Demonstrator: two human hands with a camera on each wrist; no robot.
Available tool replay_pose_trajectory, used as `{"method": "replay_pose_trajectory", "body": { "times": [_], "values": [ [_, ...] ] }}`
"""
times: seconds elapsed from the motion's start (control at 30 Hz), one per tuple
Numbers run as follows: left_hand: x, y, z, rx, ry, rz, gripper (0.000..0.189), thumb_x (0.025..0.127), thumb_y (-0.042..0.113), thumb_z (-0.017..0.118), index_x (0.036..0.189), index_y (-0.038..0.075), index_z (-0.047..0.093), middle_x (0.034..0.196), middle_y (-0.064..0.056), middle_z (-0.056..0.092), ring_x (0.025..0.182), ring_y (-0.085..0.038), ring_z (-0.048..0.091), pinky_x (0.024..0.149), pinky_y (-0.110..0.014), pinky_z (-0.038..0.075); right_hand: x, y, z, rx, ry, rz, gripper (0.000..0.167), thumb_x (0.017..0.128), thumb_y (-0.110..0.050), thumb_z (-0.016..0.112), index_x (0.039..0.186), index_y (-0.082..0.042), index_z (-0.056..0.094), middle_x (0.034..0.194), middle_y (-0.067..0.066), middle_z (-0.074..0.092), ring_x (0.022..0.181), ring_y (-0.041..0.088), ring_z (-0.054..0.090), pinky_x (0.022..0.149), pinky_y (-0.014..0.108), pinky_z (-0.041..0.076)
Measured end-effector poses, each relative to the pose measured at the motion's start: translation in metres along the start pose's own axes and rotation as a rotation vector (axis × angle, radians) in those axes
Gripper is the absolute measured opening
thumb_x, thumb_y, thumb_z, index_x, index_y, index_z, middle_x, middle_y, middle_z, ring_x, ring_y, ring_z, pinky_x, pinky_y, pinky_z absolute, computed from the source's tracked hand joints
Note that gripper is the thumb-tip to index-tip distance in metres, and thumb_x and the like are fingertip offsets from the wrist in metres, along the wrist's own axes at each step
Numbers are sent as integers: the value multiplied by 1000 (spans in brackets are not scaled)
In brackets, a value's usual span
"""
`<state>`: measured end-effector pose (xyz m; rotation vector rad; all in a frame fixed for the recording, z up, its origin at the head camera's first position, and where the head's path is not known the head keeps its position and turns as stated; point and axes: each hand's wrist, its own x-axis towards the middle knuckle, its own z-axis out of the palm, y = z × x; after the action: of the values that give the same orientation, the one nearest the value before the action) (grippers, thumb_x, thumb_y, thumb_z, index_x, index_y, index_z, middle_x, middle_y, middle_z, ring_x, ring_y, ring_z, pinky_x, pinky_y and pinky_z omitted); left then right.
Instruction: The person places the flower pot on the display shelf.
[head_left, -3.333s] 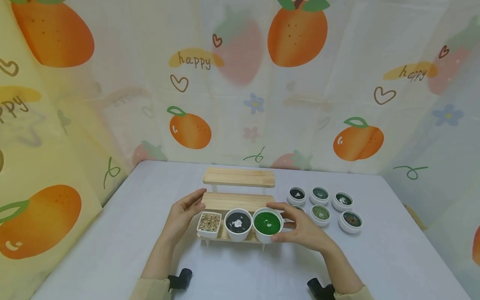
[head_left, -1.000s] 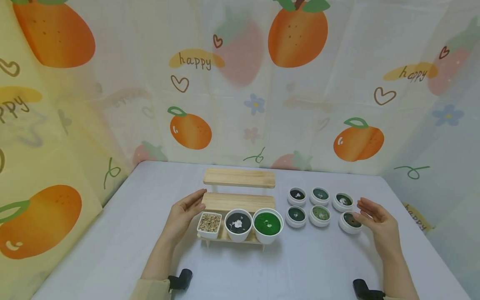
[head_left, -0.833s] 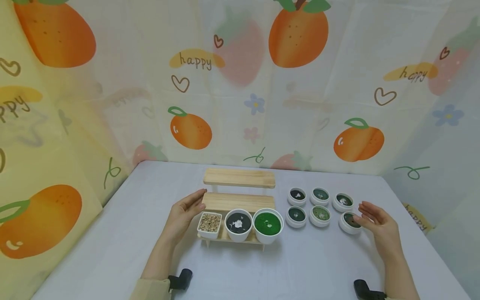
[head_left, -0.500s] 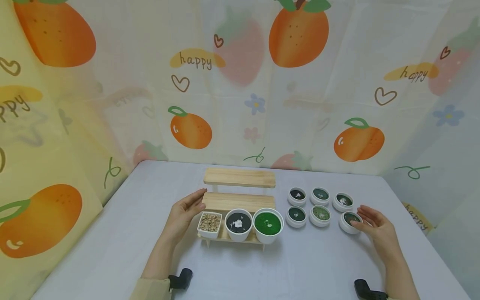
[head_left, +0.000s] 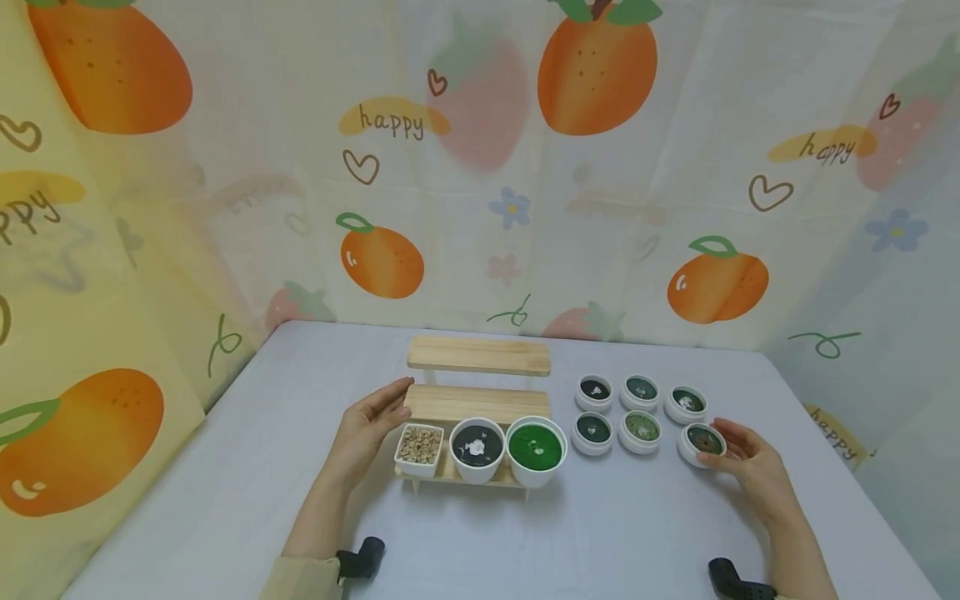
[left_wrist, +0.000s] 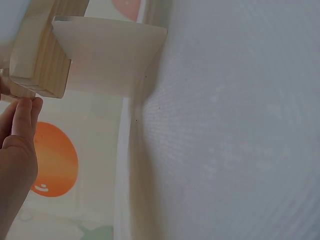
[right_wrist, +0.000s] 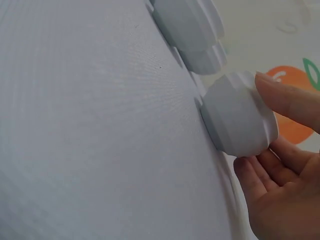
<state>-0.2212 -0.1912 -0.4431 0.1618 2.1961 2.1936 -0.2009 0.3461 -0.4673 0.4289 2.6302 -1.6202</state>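
Observation:
My left hand [head_left: 367, 429] rests its fingers, mostly straight, at the left end of a wooden tiered stand [head_left: 477, 403]. In the left wrist view its fingertips touch a board's corner [left_wrist: 51, 75]. On the stand's front step sit a square white dish [head_left: 418, 450] of pale flakes, a white cup [head_left: 476, 450] filled dark grey, and a white cup [head_left: 535, 450] filled bright green. My right hand [head_left: 753, 471] pinches a small round white bowl [head_left: 702, 446] with a brownish-green fill. In the right wrist view, thumb and fingers lie on opposite sides of this bowl [right_wrist: 237, 115].
Several more small white bowls with dark or green fillings, such as the mottled green bowl [head_left: 641, 431], stand in two rows right of the stand. The stand's two upper boards, including the top board [head_left: 478, 356], are bare. A white cloth [head_left: 465, 542] covers the table, and a fruit-print curtain hangs behind.
My right hand has left the green cup on the front step, moved right to the front-right small bowl, and closed its thumb and fingers on it. My left hand has stayed put.

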Motion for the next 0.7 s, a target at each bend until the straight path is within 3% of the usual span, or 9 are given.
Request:
{"method": "replay_pose_trajectory", "body": {
  "times": [0.07, 0.13, 0.3, 0.7],
  "values": [
    [0, 0, 0, 1, 0, -1, 58, 95, 16, 66, 147, 3, 43, 154, -15, 44, 118, 11, 55, 101, -9, 48, 1, 0, 0, -14, -21, 11, 90, 82, -27, 81, 153, -4, 30, 105, -40, 41, 98, -21, 38, 110, 18, 42],
    [0, 0, 0, 0, 0, -2, 58, 95, 15, 66, 147, 2, 44, 154, -15, 44, 118, 12, 55, 101, -9, 48, 1, 1, 0, -15, -41, 5, 90, 81, -27, 81, 153, -4, 31, 108, -37, 42, 98, -21, 38, 107, 19, 41],
    [0, 0, 0, 1, 1, -5, 58, 94, 14, 66, 146, 2, 43, 154, -16, 45, 118, 12, 56, 101, -9, 48, 0, 3, 0, -22, -52, -32, 89, 80, -27, 82, 151, -2, 33, 108, -36, 43, 98, -21, 39, 84, 0, 36],
    [1, 1, 0, 7, -2, -1, 58, 95, 15, 66, 147, 2, 43, 154, -15, 44, 118, 12, 55, 101, -9, 48, 0, 6, 0, -28, -62, -44, 87, 81, -25, 81, 150, 0, 34, 101, -42, 41, 97, -23, 37, 80, -4, 35]
  ]
}}
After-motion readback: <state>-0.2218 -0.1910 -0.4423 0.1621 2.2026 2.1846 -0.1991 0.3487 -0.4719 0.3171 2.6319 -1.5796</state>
